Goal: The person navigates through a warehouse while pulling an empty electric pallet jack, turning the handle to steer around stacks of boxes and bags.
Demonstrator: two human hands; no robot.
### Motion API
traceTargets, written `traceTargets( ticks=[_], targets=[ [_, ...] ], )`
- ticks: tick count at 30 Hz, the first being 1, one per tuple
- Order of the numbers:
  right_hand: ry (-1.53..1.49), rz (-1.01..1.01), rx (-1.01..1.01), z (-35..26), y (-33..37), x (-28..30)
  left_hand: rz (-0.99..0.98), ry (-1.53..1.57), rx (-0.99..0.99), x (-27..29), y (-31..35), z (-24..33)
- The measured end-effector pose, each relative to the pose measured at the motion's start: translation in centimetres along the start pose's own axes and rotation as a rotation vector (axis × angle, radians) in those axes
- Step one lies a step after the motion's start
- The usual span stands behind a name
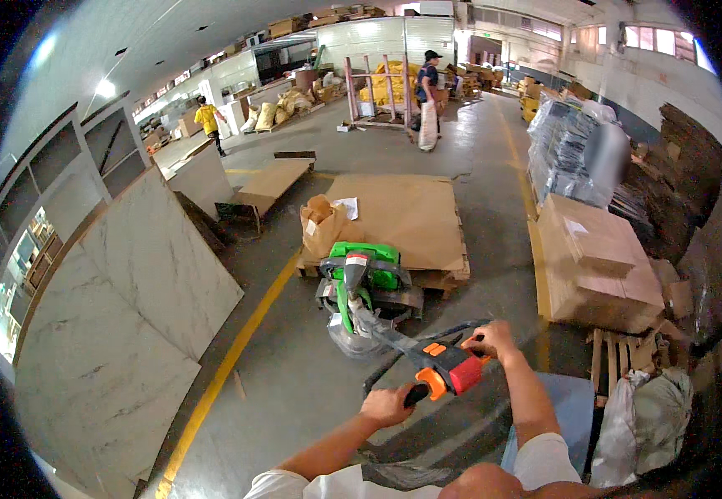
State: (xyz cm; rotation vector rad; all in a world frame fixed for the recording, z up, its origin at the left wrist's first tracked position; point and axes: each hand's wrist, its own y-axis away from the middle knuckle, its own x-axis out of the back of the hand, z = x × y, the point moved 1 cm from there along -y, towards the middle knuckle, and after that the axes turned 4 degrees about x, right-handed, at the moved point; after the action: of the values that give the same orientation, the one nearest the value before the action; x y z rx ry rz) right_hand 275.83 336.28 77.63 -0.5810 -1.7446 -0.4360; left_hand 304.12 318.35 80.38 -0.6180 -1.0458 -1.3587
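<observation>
Both of my hands are closed on the handle head (450,364) of an electric pallet truck, which has a black body with orange and red parts. My left hand (387,407) wraps round the black grip on the near left side. On the far right side, my right hand (491,339) holds the other grip, with its fingers partly hidden. The truck's green and black body (367,274) stands ahead, against a wooden pallet (454,277). A flat brown cardboard sheet (411,218) covers the pallet's load, and a brown paper bag (324,230) sits at its left corner.
Marbled panels (128,308) lean on the left beside a yellow floor line (232,358). Cardboard boxes (598,258) and wrapped stacks (573,150) line the right. A low cart (273,187) stands ahead left. One person (429,96) carries a white sack; another in yellow (208,121) is farther left.
</observation>
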Motion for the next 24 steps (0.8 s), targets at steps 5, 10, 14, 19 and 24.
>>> traceTargets(
  ticks=[5, 10, 14, 19, 24],
  targets=[
    [0.106, -0.038, 0.017, -5.1, -5.9, 1.2, 0.093, -0.036, -0.023, 3.8, -2.7, -7.7],
    [0.124, -0.063, 0.074, -8.5, -10.1, -0.3, 0.161, 0.016, -0.103, 8.0, -4.1, -13.9],
    [0.181, -0.027, 0.128, -10.3, -14.5, -2.7, 0.177, 0.001, -0.135, 11.5, -5.7, -19.0],
    [0.081, -0.179, 0.069, -14.7, -22.2, -1.8, 0.204, -0.089, -0.095, 16.7, -10.2, -26.1],
    [0.043, -0.250, -0.006, -16.4, -29.3, -1.1, 0.214, -0.103, -0.114, 19.8, -16.1, -31.8]
  ],
)
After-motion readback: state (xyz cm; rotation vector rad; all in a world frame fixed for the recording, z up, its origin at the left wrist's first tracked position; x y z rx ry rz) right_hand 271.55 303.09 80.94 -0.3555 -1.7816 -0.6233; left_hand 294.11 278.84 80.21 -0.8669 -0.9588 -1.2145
